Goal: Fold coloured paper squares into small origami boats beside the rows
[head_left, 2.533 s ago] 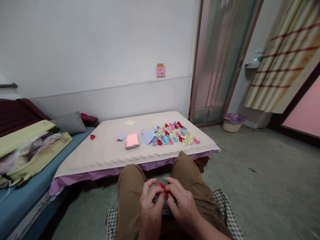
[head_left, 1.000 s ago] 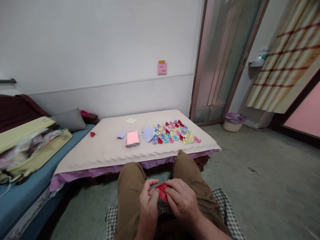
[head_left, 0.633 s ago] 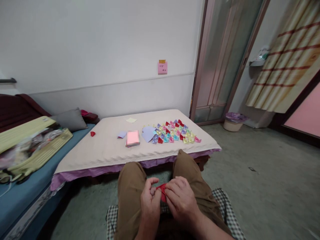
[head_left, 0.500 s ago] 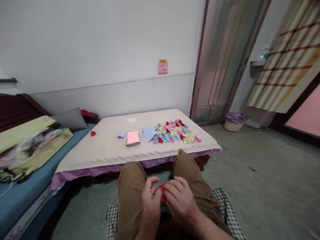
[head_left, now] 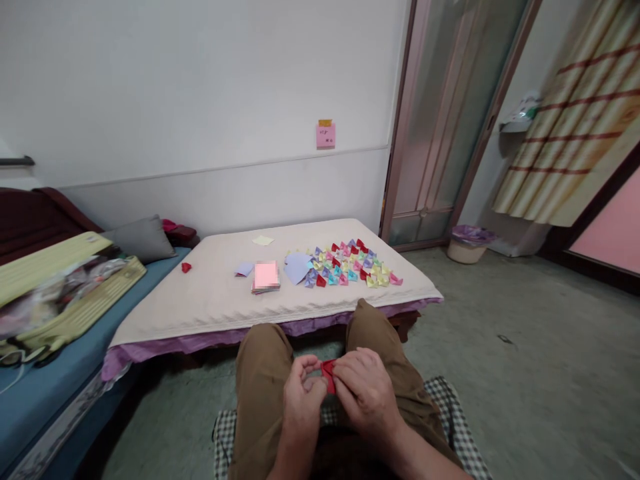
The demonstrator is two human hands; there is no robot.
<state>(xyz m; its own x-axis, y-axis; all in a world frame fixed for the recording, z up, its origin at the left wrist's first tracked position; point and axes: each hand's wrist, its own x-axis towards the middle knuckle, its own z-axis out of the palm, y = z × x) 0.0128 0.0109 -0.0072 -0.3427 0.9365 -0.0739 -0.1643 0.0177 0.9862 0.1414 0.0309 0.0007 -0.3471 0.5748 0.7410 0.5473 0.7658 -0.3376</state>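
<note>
Over my lap, my left hand (head_left: 303, 397) and my right hand (head_left: 365, 393) pinch a small piece of red paper (head_left: 329, 373) between their fingertips. Most of the red paper is hidden by the fingers of both hands. I sit on a checked cushion (head_left: 445, 413) with my knees toward a low table (head_left: 200, 313) covered with a cream cloth. On that table lie several small folded paper pieces (head_left: 350, 267) in many colours, a stack of pink paper squares (head_left: 265, 276), a lilac sheet (head_left: 296, 267), and a lone red folded piece (head_left: 185, 267).
A blue mattress (head_left: 35, 400) with a yellow-green bag (head_left: 65, 293) and a grey pillow (head_left: 140, 240) lies at the left. A small bin (head_left: 467, 245) stands by the sliding door (head_left: 440, 120). Bare floor (head_left: 540, 360) stretches to the right.
My hands have kept working the red paper in my lap; it showed more between the fingers a second ago and is now pinched smaller. The view shifted slightly.
</note>
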